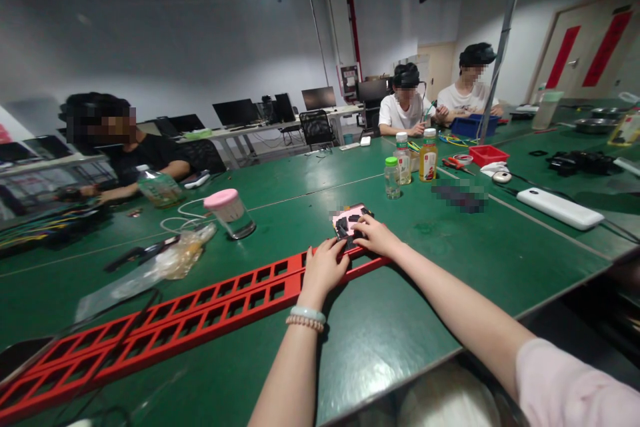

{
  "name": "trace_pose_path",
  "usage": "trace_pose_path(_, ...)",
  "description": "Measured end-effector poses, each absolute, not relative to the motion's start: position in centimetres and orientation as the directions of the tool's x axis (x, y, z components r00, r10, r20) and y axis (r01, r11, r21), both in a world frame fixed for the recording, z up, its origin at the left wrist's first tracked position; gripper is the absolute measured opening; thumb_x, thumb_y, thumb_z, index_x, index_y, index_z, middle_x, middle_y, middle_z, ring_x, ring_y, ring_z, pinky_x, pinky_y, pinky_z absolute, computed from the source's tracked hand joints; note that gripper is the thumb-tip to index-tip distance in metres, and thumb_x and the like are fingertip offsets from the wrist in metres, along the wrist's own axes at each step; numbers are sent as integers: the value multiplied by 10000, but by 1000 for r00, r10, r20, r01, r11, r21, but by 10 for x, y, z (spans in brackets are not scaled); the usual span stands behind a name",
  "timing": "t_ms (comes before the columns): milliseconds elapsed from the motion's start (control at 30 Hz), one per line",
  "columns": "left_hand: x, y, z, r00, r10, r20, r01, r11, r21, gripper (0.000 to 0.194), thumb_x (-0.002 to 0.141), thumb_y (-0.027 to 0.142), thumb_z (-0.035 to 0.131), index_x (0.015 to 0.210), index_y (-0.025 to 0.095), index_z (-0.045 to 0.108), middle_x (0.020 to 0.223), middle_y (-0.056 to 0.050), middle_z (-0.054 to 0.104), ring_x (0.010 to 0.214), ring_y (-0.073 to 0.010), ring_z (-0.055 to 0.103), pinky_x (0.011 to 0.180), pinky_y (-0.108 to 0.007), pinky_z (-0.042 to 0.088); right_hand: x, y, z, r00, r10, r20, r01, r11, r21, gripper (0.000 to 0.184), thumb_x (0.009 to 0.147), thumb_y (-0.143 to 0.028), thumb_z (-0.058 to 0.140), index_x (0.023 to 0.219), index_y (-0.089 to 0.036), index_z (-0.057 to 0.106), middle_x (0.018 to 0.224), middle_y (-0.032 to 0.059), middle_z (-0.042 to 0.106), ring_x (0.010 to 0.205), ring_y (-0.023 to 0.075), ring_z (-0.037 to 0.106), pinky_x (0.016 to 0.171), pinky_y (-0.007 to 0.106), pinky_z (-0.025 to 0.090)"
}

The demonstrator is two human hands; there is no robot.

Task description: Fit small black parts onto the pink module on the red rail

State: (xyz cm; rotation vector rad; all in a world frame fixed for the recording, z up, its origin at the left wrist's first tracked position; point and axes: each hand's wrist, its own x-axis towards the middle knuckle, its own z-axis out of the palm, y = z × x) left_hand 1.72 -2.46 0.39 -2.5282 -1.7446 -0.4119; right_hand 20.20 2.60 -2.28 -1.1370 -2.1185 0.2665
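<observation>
A long red slotted frame [215, 307] lies on the green table, running from the lower left to under both hands. My left hand [325, 268] is curled over its right part, fingers bent, with a forefinger tip beside small black parts. Just right of it, my right hand [376, 235] bends its fingers down onto a small black part at the frame's far side; the fingertips partly hide it. Behind the hands sits a shallow pink tray [356, 213] with several black pieces on it. The frame's slots under my hands are hidden.
Left of my hands stand a pink-lidded cup [231, 215] and a clear plastic bag [150, 273]. Bottles [428, 159] stand beyond the tray. At right are a white power bank [560, 208] and a red bin [489, 156]. Three people sit around the table.
</observation>
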Motion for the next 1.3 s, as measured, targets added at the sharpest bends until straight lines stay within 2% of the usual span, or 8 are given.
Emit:
trace_pose_path(100, 17, -25, 5, 338, 915, 222, 922, -369, 116, 421, 873, 334, 431, 1289, 311, 496, 1359, -56, 480, 1264, -245, 386, 1056, -530, 205, 202, 25, -20, -364, 809, 461, 664, 573, -481, 425, 774, -239, 653, 1183, -195, 547, 1191, 98, 495, 1028, 184, 537, 886, 325, 445)
trace_pose_path(400, 14, -23, 2, 379, 901, 212, 910, -404, 91, 377, 893, 330, 397, 1239, 396, 531, 1378, -13, 454, 1262, -264, 369, 1037, -556, 211, 203, 27, -19, -404, 799, 446, 674, 589, -445, 334, 797, -306, 635, 1099, -168, 592, 1089, 95, 516, 983, 181, 534, 863, 329, 443)
trace_pose_path(500, 15, -24, 2, 365, 908, 206, 916, -390, 95, 376, 891, 329, 404, 1238, 389, 535, 1381, -13, 450, 1263, -260, 366, 1043, -546, 207, 204, 29, -20, -443, 776, 449, 655, 622, -429, 305, 785, -308, 650, 1049, -160, 615, 1059, 98, 531, 989, 188, 521, 876, 343, 434)
trace_pose_path(667, 14, -22, 0, 373, 902, 216, 911, -400, 99, 372, 892, 342, 403, 1236, 389, 538, 1373, -18, 461, 1255, -263, 375, 1038, -552, 212, 205, 31, -21, -468, 758, 455, 637, 646, -421, 332, 779, -305, 660, 1078, -169, 608, 1060, 94, 543, 992, 189, 523, 897, 348, 421)
trace_pose_path(1033, 14, -19, -1, 376, 902, 213, 910, -403, 99, 370, 892, 362, 407, 1239, 387, 535, 1372, -21, 462, 1254, -265, 378, 1036, -560, 204, 205, 30, -20, -488, 772, 409, 638, 634, -436, 271, 814, -297, 623, 1052, -167, 635, 1064, 89, 575, 1004, 184, 541, 877, 299, 428)
trace_pose_path(1300, 16, -16, 3, 382, 907, 176, 911, -402, 93, 370, 896, 344, 398, 1235, 388, 537, 1384, -32, 449, 1267, -266, 364, 1015, -596, 206, 205, 36, -22, -471, 757, 453, 630, 648, -428, 280, 798, -333, 643, 996, -136, 674, 1006, 91, 614, 937, 170, 570, 862, 272, 433)
